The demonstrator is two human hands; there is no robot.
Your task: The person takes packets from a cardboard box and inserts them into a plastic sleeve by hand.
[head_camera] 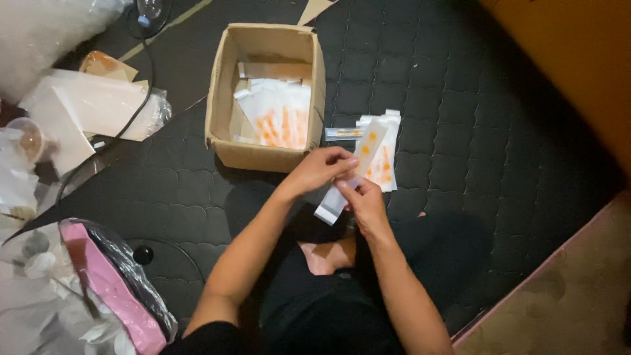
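Both my hands hold one narrow clear packet with orange dots and a white end. My left hand pinches its middle from the left. My right hand grips its lower part from below. Just behind the packet, a small stack of similar packets lies on the black quilted mat. An open cardboard box stands to the left of the stack, with more white and orange packets inside.
A pile of clear plastic bags and a black cable lie at the left. A pink and clear bag sits at the lower left. My crossed legs and a bare foot are below my hands. An orange wall is at the right.
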